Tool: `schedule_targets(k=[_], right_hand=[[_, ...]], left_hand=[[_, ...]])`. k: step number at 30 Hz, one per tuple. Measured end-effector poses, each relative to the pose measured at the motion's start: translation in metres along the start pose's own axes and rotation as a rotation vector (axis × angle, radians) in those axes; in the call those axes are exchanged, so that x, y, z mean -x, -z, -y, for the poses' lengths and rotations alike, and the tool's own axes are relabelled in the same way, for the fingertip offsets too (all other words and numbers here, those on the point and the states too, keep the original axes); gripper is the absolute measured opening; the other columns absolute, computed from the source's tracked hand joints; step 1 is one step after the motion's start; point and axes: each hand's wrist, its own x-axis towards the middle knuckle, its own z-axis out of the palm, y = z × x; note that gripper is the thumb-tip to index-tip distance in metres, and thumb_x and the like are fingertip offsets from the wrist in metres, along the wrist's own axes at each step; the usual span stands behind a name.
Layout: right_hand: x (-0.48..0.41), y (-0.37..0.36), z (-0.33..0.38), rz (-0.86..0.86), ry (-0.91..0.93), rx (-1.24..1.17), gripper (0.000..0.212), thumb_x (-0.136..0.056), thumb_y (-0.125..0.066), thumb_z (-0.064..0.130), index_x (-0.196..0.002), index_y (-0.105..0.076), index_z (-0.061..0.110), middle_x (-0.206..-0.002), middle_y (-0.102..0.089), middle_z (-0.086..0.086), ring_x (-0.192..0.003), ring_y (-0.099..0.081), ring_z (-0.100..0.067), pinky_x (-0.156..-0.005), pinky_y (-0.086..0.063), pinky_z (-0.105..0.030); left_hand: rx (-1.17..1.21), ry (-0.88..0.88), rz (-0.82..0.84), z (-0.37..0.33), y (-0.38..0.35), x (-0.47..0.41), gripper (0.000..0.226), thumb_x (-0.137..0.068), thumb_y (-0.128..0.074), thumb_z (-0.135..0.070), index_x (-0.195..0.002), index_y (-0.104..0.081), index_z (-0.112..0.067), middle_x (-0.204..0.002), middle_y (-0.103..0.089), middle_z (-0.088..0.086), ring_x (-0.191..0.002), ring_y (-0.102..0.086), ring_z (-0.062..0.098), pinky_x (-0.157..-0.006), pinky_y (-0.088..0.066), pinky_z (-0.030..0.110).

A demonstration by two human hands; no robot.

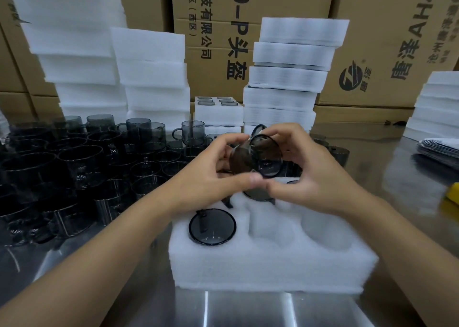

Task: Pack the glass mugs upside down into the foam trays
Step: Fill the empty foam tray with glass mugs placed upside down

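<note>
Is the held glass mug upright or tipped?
Tipped: left hand and right hand hold the glass mug sideways, circular end facing camera, above foam tray.

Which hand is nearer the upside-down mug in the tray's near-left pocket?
Left. The left hand hovers just beyond that seated mug; the right hand is farther right, over the far side of the foam tray. Both grip another glass mug.

Cardboard boxes (pixel 385 41) behind steel table (pixel 248 309)
</note>
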Motion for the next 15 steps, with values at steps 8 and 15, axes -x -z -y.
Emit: schedule_targets(k=[8,15], right_hand=[[0.001,0.039,0.003,0.449,-0.285,-0.333,0.051,-0.065,-0.071,0.022,-0.112,-0.055,0.033,-0.111,-0.061,-0.007,-0.103,-0.061,-0.027,-0.085,-0.051,-0.034],[0.002,0.032,0.009,0.555,-0.295,-0.257,0.054,-0.067,-0.073,0.025,-0.117,-0.054,0.031,-0.116,-0.058,-0.008,-0.110,-0.057,-0.024,-0.098,-0.045,-0.047]], left_hand=[[-0.042,0.159,0.014,-0.004,0.001,0.002,0.055,-0.074,-0.044,-0.065,-0.128,-0.037,-0.057,-0.120,-0.061,-0.028,-0.108,-0.048,-0.023,-0.094,-0.033,0.018],[-0.230,0.230,0.041,-0.002,0.006,0.000,0.073,-0.070,-0.030,-0.078,-0.139,-0.027,-0.056,-0.138,-0.051,-0.019,-0.131,-0.041,0.001,-0.103,-0.030,0.028]])
